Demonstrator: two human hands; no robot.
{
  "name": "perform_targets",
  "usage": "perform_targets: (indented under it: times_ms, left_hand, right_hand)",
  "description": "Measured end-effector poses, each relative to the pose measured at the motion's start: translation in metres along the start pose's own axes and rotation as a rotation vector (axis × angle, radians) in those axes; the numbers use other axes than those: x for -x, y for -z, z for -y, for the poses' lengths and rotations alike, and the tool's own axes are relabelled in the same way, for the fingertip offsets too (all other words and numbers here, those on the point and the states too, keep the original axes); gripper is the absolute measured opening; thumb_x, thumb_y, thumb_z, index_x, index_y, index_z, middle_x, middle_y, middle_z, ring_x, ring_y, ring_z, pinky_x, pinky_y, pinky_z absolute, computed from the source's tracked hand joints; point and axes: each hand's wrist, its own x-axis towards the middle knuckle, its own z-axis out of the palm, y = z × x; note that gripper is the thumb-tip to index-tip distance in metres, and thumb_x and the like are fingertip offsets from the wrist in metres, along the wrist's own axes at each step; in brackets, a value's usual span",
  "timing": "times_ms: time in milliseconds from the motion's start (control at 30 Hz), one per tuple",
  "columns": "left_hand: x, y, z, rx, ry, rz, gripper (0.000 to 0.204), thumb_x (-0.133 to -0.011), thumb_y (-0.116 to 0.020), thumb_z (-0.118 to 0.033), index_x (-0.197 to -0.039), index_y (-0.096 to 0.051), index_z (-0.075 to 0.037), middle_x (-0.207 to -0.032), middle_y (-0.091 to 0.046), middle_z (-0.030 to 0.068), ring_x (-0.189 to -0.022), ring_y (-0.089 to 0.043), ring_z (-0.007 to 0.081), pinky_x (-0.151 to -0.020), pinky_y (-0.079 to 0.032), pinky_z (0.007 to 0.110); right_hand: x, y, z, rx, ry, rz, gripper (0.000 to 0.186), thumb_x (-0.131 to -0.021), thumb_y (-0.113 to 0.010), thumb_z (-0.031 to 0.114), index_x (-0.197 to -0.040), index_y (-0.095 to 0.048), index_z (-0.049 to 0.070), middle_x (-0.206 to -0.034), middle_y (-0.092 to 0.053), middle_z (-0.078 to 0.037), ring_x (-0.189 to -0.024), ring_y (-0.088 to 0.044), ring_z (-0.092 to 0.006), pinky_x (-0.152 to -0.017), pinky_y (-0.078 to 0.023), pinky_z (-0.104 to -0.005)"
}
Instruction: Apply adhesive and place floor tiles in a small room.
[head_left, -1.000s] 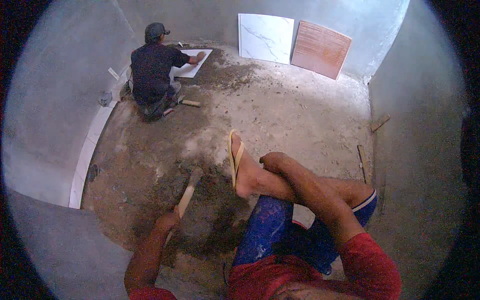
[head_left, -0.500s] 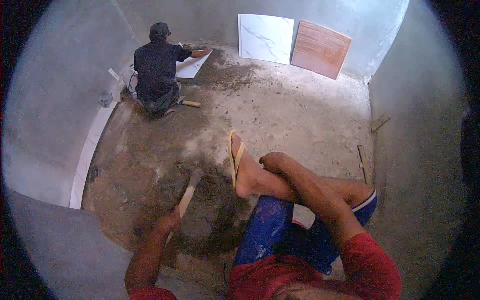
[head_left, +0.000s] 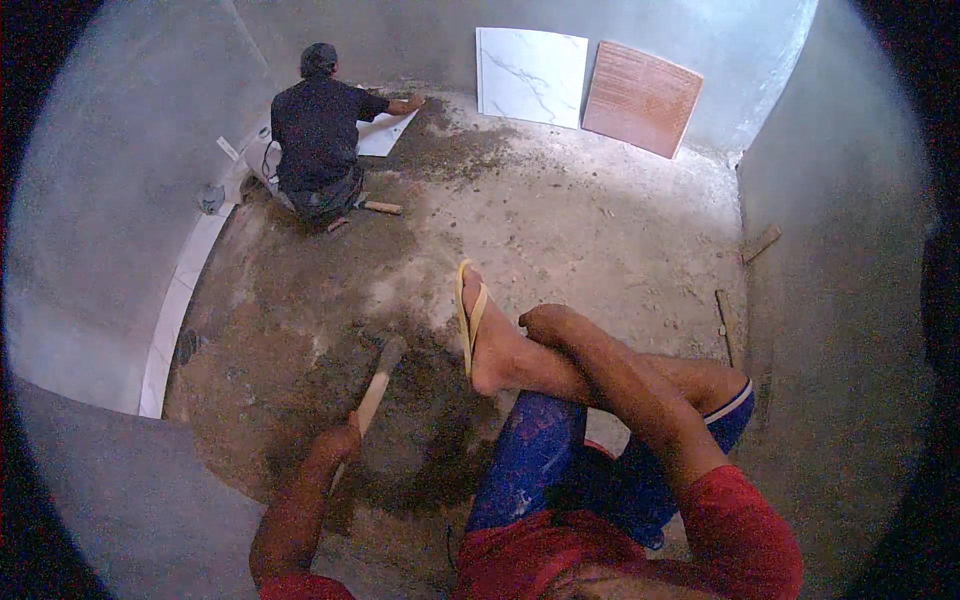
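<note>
My left hand (head_left: 342, 441) is closed around the pale wooden handle of a tool (head_left: 373, 398), which slants up and away from me. Its grey metal end (head_left: 391, 352) is over damp, dark mortar on the floor; the exact kind of tool cannot be made out. My right forearm crosses my raised leg. My right hand (head_left: 552, 325) is curled at the shin (head_left: 545, 370) near the ankle, its fingers partly hidden. A yellow flip-flop (head_left: 467, 320) is on that foot.
A co-worker (head_left: 318, 140) squats at the far left, one hand on a white tile (head_left: 388, 133). A wooden-handled tool (head_left: 382, 208) lies behind them. A white marbled tile (head_left: 532, 77) and a reddish tile (head_left: 642, 98) lean on the back wall. White tile strips (head_left: 172, 315) edge the left wall.
The co-worker has shifted slightly to the right, still reaching over the white tile. My hands and the tool have hardly moved.
</note>
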Motion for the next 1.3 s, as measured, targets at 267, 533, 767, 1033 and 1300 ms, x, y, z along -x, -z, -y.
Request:
perform_targets:
  times_ms: [267,533,767,1033,1300]
  left_hand:
    - [0.057,0.017,-0.041,0.044,0.043,-0.147,0.077,-0.097,-0.009,-0.051,-0.127,-0.05,0.006,-0.127,-0.051,0.0281,-0.124,-0.045,0.0424,-0.109,-0.028,0.049]
    - [0.08,0.033,-0.043,0.138,0.08,-0.003,0.084,-0.093,-0.006,-0.059,-0.126,-0.054,0.002,-0.126,-0.051,0.0297,-0.124,-0.044,0.0428,-0.109,-0.028,0.05]
    - [0.068,0.033,-0.046,0.022,0.143,0.05,0.084,-0.093,-0.003,-0.058,-0.124,-0.056,0.0,-0.127,-0.051,0.0286,-0.125,-0.044,0.0416,-0.109,-0.028,0.048]
    - [0.068,0.026,-0.035,0.046,0.103,-0.045,0.077,-0.095,-0.011,-0.055,-0.125,-0.055,0.001,-0.128,-0.051,0.027,-0.125,-0.044,0.0405,-0.11,-0.028,0.047]
    - [0.065,0.025,-0.035,0.074,0.095,-0.019,0.075,-0.095,-0.014,-0.056,-0.127,-0.053,0.001,-0.126,-0.052,0.0271,-0.122,-0.047,0.0405,-0.108,-0.03,0.047]
  right_hand:
    - [-0.008,-0.008,-0.011,-0.007,-0.009,-0.01,0.05,-0.08,-0.065,0.026,-0.126,-0.056,0.01,-0.119,-0.061,-0.016,-0.113,-0.058,-0.0322,-0.092,-0.048,-0.0442]
    - [-0.006,-0.006,-0.005,0.016,0.029,-0.04,0.048,-0.081,-0.063,0.026,-0.125,-0.056,0.01,-0.118,-0.062,-0.016,-0.112,-0.057,-0.033,-0.093,-0.047,-0.0445]
    - [-0.006,-0.003,-0.003,0.029,0.017,0.01,0.044,-0.083,-0.061,0.024,-0.125,-0.057,0.01,-0.119,-0.061,-0.017,-0.112,-0.057,-0.0333,-0.092,-0.048,-0.0449]
    - [-0.01,-0.006,-0.004,0.032,0.037,-0.02,0.044,-0.083,-0.061,0.024,-0.124,-0.056,0.01,-0.116,-0.063,-0.016,-0.11,-0.059,-0.0337,-0.091,-0.048,-0.0453]
    - [-0.018,-0.01,-0.006,0.034,0.019,0.004,0.049,-0.08,-0.064,0.026,-0.126,-0.056,0.011,-0.12,-0.061,-0.015,-0.112,-0.057,-0.033,-0.093,-0.048,-0.0445]
